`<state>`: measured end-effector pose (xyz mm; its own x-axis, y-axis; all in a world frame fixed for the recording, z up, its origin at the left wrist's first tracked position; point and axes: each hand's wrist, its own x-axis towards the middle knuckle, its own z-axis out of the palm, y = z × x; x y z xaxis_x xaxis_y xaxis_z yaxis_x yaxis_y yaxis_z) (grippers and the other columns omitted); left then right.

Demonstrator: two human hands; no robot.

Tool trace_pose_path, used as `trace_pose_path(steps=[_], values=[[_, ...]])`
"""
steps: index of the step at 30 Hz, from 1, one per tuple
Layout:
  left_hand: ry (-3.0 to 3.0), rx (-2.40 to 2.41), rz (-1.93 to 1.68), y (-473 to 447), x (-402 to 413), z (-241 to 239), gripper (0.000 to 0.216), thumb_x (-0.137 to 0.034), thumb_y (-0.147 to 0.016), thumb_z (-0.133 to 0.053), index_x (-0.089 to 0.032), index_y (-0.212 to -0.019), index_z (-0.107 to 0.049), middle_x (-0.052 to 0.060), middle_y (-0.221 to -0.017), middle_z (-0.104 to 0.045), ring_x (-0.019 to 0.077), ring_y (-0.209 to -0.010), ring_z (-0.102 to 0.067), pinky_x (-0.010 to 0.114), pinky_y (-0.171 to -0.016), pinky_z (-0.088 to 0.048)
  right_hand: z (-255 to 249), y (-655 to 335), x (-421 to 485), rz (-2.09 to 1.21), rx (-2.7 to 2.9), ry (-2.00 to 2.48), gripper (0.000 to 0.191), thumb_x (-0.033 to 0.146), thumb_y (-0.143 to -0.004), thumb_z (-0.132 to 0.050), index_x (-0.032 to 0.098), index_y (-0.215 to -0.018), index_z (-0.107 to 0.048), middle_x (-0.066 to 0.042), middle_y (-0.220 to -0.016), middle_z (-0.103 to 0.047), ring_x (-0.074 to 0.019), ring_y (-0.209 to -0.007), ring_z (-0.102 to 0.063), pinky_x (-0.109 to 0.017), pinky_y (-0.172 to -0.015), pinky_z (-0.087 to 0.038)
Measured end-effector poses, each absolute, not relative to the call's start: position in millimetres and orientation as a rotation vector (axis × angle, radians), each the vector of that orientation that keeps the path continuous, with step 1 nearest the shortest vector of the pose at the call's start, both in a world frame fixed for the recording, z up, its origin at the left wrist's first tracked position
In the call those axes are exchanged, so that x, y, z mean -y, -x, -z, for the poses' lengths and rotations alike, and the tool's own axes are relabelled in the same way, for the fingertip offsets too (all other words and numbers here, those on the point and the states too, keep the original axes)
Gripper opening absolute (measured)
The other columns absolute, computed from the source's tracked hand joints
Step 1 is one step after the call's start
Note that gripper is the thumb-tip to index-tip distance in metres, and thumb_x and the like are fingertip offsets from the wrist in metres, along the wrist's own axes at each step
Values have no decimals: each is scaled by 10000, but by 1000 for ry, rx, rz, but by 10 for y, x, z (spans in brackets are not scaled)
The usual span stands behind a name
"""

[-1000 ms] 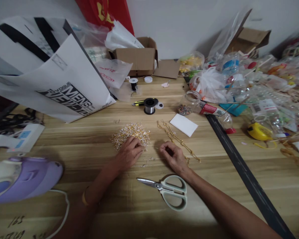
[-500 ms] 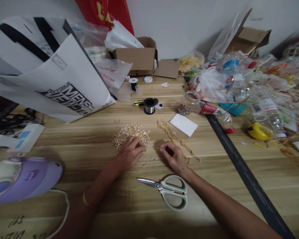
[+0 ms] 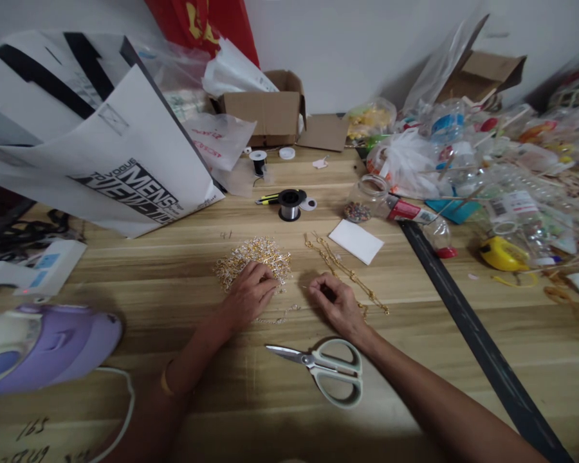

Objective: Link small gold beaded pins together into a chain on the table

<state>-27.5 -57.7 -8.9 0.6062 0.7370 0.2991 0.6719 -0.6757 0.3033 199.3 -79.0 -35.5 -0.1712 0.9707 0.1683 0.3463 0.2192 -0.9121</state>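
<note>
A pair of scissors (image 3: 323,371) lies near the front edge of the wooden bench (image 3: 415,360), blades pointing left. A purple iron (image 3: 38,347) sits at the left edge, with a white power strip (image 3: 43,267) behind it. A large white shopping bag (image 3: 91,141) leans over the back left corner. Toward the back edge stand a cardboard box (image 3: 265,112), a spool of wire (image 3: 290,204) and a glass jar of beads (image 3: 364,199). A white card (image 3: 356,242) lies flat just in front of the jar. A long black ruler (image 3: 473,328) runs diagonally toward the front right corner, and a yellow tape measure (image 3: 502,254) sits among plastic bags at the right edge.
</note>
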Motion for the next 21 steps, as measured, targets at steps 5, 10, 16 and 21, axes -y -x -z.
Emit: trace_pose_path(steps=[5,10,16,21], values=[[-2665,-1187,-601,272,570,93,192,-176,-890,-477,-164,-857,-665,74,-889,-545,206,-901,-445,368,-824,-417,351,-1992,790,-968,1669,1240,144,289,-857,-539,181,-769,-575,-17,-706,-559,-141,-635,-499,-251,-575,-379],[-2645,-1204,-655,301,557,123,166,-168,-878,-498,-175,-863,-663,65,-890,-545,201,-907,-449,358,-825,-423,358,-1994,790,-958,1671,1235,147,293,-858,-537,182,-770,-574,-19,-708,-562,-143,-641,-501,-252,-578,-382],[-2654,-1240,-655,313,548,153,168,-174,-885,-493,-172,-876,-661,63,-888,-550,199,-906,-453,352,-827,-424,364,-1998,794,-968,1668,1236,140,284,-860,-538,180,-774,-576,-18,-715,-562,-142,-644,-503,-253,-581,-383],[-2673,-1229,-620,298,558,138,181,-156,-876,-489,-173,-908,-667,71,-894,-549,206,-908,-451,371,-823,-433,363,-1995,788,-958,1674,1238,145,286,-859,-540,181,-766,-577,-18,-709,-565,-143,-643,-507,-255,-587,-389]])
